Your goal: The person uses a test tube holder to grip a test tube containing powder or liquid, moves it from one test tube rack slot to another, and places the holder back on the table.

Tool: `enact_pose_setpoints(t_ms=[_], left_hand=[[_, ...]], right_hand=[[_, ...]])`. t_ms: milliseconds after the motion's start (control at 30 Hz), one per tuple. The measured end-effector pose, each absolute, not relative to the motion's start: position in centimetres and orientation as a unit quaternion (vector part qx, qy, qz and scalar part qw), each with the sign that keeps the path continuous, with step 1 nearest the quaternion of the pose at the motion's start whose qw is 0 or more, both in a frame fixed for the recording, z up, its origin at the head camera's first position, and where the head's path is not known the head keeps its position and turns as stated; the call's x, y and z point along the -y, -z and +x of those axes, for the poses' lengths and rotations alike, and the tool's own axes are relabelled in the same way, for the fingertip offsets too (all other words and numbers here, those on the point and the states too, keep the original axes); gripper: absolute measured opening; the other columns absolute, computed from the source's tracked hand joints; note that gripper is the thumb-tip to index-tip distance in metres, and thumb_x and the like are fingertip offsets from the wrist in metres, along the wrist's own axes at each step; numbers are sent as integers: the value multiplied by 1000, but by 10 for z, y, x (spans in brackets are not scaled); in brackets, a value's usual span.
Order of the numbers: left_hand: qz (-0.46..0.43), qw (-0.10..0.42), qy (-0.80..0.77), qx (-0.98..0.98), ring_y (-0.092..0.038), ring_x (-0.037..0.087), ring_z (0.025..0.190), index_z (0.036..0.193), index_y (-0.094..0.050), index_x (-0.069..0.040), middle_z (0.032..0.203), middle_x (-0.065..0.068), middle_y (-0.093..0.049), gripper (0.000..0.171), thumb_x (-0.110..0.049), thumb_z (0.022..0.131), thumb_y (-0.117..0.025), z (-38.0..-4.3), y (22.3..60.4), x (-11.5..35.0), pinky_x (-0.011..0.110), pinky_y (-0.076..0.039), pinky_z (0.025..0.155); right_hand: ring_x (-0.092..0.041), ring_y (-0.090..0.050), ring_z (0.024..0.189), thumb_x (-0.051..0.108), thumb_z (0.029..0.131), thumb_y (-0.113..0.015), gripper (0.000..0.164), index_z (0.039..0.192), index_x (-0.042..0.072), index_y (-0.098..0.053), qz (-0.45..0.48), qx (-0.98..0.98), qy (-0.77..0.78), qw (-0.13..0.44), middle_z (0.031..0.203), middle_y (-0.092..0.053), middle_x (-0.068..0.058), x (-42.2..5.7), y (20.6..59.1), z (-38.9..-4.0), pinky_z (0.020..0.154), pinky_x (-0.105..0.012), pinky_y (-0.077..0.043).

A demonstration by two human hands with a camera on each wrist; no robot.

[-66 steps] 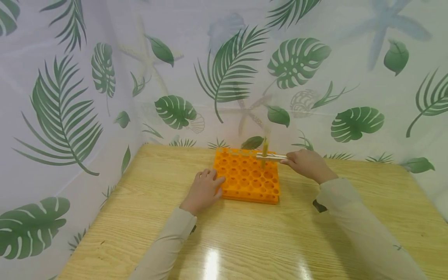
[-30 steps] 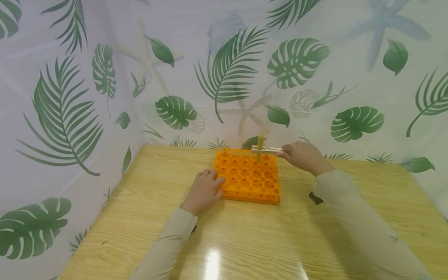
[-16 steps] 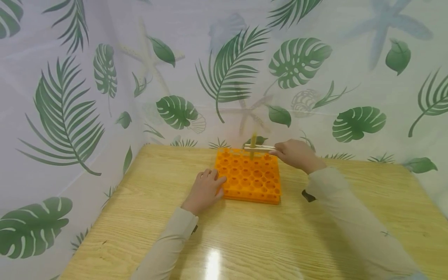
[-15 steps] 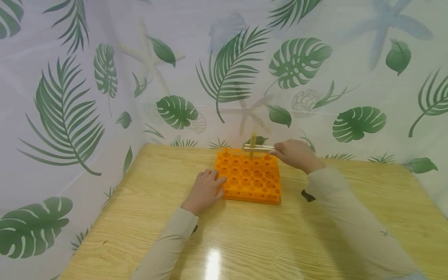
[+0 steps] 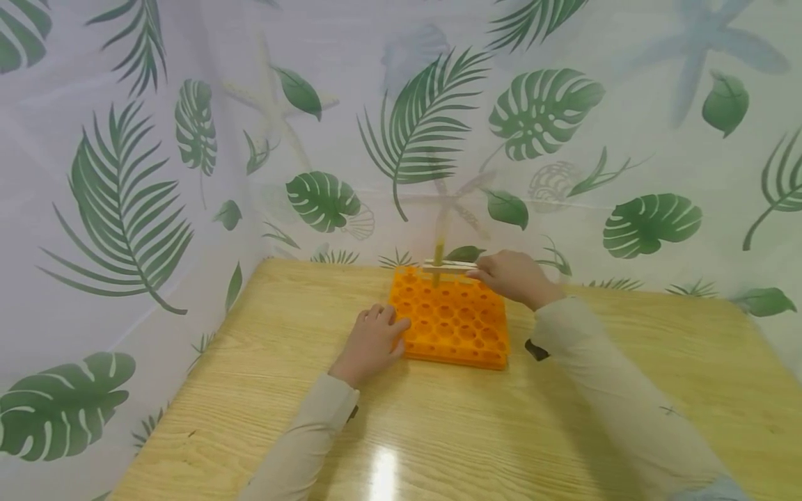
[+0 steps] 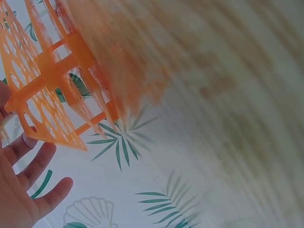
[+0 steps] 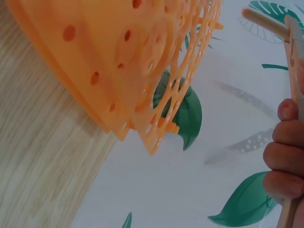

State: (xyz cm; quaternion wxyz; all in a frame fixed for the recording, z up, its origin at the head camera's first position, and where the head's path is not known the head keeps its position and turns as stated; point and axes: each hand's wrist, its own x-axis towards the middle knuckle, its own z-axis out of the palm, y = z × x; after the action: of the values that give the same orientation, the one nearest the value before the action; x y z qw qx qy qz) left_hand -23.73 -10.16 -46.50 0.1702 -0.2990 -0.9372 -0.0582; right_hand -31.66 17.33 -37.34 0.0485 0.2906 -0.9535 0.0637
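My right hand (image 5: 510,275) grips a wooden test tube holder (image 5: 451,266) with curled fingers. The holder clasps a nearly upright glass test tube (image 5: 438,254) containing yellow liquid, over the back left of the orange test tube rack (image 5: 454,323). In the right wrist view, the tube's rounded lower end (image 7: 263,23) stands apart from the rack. My left hand (image 5: 370,344) holds the rack's left edge. From the left wrist, its outer fingers (image 6: 54,192) show loose beside the rack, while the thumb is out of sight there.
The rack has rows of larger and smaller round holes and stands on a wood-grain table (image 5: 263,390). White sheeting (image 5: 351,132) printed with green leaves rises behind the table and on its left. Part of the left wrist view is blurred.
My right hand has carried the holder and test tube leftward along the rack's back, from its right side towards its left. My left hand has stayed at the rack's left edge.
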Motion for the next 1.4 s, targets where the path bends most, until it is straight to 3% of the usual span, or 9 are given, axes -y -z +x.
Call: enact_pose_setpoints(t_ms=[433, 833, 1400], left_hand=[[-295, 162, 58, 940, -48, 24, 91, 102, -56, -19, 90, 3, -46, 13, -22, 89, -58, -234, 461, 101, 46, -44, 86], [-295, 157, 56, 941, -49, 24, 93, 107, -59, -20, 93, 3, -48, 19, -24, 88, -59, -235, 462, 101, 46, -45, 86], [-289, 159, 45, 943, -49, 23, 93, 109, -58, -21, 93, 3, -48, 21, -25, 88, -59, -234, 461, 101, 44, -45, 84]], right_hand=[[-12, -40, 52, 42, 95, -48, 38, 69, 15, -53, 291, 954, -63, 35, 57, -42, 4, -140, 377, -321, 58, -31, -40], [-11, -30, 48, 40, 95, -48, 39, 67, 13, -41, 319, 945, -65, 43, 56, -30, 4, -119, 382, -322, 49, -26, -30], [-10, -31, 46, 42, 94, -49, 41, 66, 13, -44, 309, 948, -57, 42, 54, -34, 5, -104, 397, -324, 45, -24, -26]])
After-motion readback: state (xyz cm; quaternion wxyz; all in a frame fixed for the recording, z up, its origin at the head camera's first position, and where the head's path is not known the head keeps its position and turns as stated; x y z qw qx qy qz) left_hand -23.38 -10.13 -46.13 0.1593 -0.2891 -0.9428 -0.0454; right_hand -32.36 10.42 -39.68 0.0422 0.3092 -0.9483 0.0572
